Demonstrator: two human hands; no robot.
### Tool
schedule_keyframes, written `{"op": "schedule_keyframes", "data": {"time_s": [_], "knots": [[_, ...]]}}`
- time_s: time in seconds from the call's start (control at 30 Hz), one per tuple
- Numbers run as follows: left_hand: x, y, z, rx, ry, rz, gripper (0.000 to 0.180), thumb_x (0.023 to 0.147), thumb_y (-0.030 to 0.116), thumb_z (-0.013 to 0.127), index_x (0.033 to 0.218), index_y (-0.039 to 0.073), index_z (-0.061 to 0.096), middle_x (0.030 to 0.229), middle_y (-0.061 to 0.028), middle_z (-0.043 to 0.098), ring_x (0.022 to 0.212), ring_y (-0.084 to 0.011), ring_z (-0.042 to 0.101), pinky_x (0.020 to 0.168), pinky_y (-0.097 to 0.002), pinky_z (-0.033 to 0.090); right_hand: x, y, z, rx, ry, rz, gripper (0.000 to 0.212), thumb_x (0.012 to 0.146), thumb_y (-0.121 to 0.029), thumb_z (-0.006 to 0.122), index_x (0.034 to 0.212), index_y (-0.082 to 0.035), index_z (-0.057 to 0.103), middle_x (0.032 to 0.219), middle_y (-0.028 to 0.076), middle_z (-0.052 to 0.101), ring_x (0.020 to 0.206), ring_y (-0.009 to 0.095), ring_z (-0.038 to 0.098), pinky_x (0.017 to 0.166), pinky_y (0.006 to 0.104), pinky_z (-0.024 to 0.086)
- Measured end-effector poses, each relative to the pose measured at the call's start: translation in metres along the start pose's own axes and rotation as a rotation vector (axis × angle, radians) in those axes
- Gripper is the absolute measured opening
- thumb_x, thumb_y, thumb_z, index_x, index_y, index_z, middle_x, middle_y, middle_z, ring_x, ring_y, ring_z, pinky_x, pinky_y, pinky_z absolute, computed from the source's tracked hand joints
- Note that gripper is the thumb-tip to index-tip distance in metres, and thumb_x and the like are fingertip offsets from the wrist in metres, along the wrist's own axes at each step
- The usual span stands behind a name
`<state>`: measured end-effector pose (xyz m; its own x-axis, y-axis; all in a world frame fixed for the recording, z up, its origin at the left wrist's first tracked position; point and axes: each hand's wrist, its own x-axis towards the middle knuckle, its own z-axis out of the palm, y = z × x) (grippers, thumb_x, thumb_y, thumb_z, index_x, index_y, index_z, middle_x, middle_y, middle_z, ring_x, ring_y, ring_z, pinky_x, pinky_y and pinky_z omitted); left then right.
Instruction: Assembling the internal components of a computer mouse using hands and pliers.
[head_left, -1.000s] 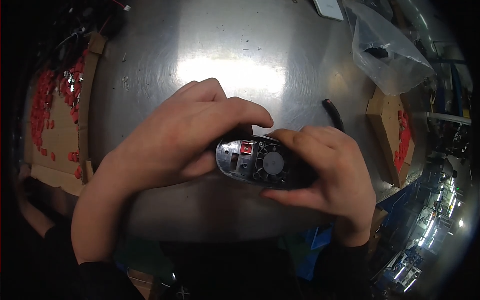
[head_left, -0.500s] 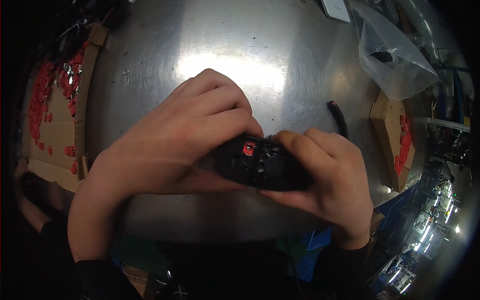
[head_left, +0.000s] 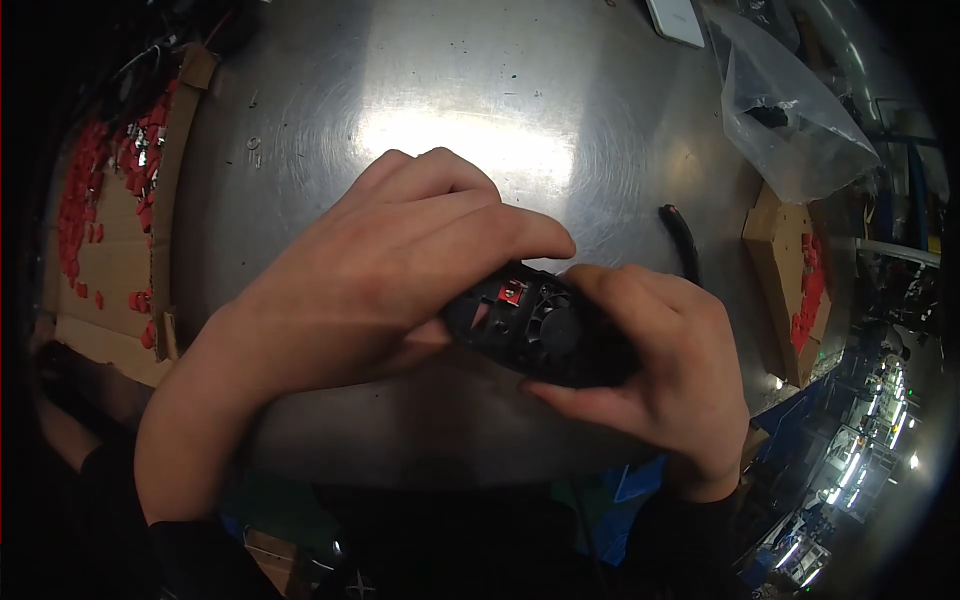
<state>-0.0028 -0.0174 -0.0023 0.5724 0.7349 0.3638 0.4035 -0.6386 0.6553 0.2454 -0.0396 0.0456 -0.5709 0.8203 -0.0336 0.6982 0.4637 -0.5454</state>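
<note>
A black oval plastic housing with a small round fan (head_left: 556,332) in it lies between my two hands, above the metal table. A small red part with a metal piece (head_left: 513,292) sits in the housing, left of the fan near the top edge. My right hand (head_left: 675,360) grips the right end, thumb along the lower edge and fingers on the upper edge. My left hand (head_left: 385,265) is curled about the left end. Its index finger reaches across the top edge, and its thumb is partly hidden behind the housing.
At the left stands a cardboard tray (head_left: 120,270) with many red parts. A smaller cardboard box (head_left: 765,245) with red parts is at the right, below a clear plastic bag (head_left: 790,130). A black tube (head_left: 680,240) and a white phone-like slab (head_left: 676,20) lie on the table (head_left: 300,60). Another person's arm (head_left: 70,425) shows at far left.
The left index finger has stretched out over the housing's top edge, and the left thumb has drawn back from its lower edge. The housing has shifted slightly right and tilted, uncovering more of its left end.
</note>
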Motion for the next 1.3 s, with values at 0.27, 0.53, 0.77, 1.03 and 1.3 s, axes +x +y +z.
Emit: {"op": "schedule_keyframes", "data": {"time_s": [0.27, 0.53, 0.77, 1.03, 1.3], "knots": [[0.0, 0.001, -0.002, 0.052, -0.037, -0.009, 0.034, 0.076, 0.017, 0.087, 0.107, 0.014, 0.074, 0.097, -0.0013, 0.069, 0.097, -0.0267, 0.062, 0.084, -0.0389, 0.051, 0.002, 0.002, -0.004, 0.025, -0.012, -0.07, 0.05, 0.076, -0.039, 0.088, 0.11, -0.007, 0.069, 0.078, 0.01, 0.062, 0.07, 0.032, 0.067, 0.064, 0.0429, 0.051], [-0.001, -0.004, 0.002, -0.025, 0.003, -0.021, 0.035, 0.075, 0.02, 0.087, 0.106, 0.011, 0.074, 0.093, -0.0014, 0.07, 0.088, -0.0267, 0.061, 0.079, -0.0377, 0.052, -0.002, -0.004, -0.005, -0.019, -0.058, 0.06, 0.056, 0.066, -0.029, 0.095, 0.109, -0.003, 0.071, 0.085, 0.014, 0.069, 0.074, 0.034, 0.071, 0.066, 0.0381, 0.054], [0.005, 0.002, -0.017, -0.005, -0.11, 0.052, 0.054, 0.069, 0.022, 0.092, 0.118, 0.01, 0.071, 0.107, -0.0055, 0.069, 0.102, -0.0298, 0.061, 0.092, -0.0412, 0.049, -0.003, -0.003, -0.005, 0.0, -0.057, 0.057, 0.056, 0.066, -0.029, 0.095, 0.109, -0.003, 0.07, 0.084, 0.014, 0.068, 0.074, 0.034, 0.071, 0.066, 0.0379, 0.054], [0.002, 0.001, -0.014, -0.119, -0.114, -0.015, 0.061, 0.067, 0.02, 0.093, 0.123, 0.013, 0.07, 0.111, -0.0056, 0.069, 0.108, -0.031, 0.06, 0.1, -0.0423, 0.045, -0.003, -0.003, -0.006, -0.16, -0.034, -0.021, 0.057, 0.067, -0.034, 0.093, 0.111, -0.004, 0.072, 0.081, 0.011, 0.063, 0.07, 0.033, 0.067, 0.062, 0.0398, 0.052], [0.0, -0.002, -0.006, 0.048, -0.123, -0.002, 0.04, 0.069, 0.019, 0.085, 0.106, 0.014, 0.07, 0.107, -0.002, 0.067, 0.109, -0.0296, 0.061, 0.097, -0.0435, 0.047, -0.001, 0.001, -0.012, -0.049, -0.081, -0.005, 0.06, 0.065, -0.035, 0.094, 0.11, -0.003, 0.071, 0.082, 0.011, 0.064, 0.071, 0.032, 0.068, 0.063, 0.039, 0.052]]}}
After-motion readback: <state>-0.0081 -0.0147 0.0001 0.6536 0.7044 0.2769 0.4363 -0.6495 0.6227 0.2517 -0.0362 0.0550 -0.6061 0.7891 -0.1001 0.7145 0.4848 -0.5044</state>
